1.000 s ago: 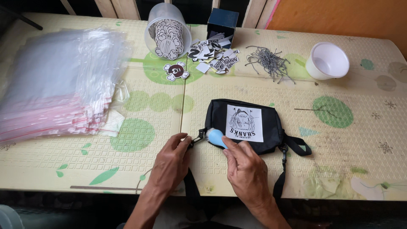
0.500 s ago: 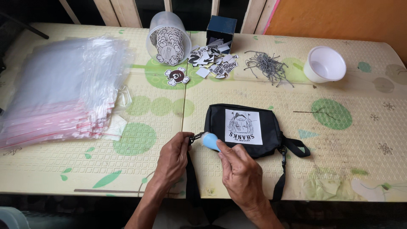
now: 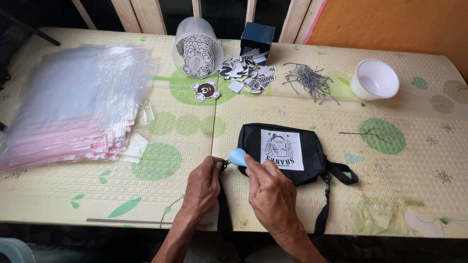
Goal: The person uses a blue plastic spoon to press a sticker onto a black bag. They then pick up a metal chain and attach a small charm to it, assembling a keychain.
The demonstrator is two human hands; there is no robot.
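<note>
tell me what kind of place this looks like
Probably a small home workshop for packing merchandise. On a cream table with green dots lie a stack of clear zip bags, a pile of black-and-white stickers and a black fabric pouch with a printed patch under both hands.

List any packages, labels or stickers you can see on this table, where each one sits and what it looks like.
Clear zip bags: big stack, far left, red seal strips.
White label: rectangular, on the black pouch by the hands, dark line drawing.
Round sticker: dark red and white, loose, centre back.
Small stickers: black-and-white heap beside a dark blue box.
Tipped clear tub: holds white cloud-shaped stickers.
</note>
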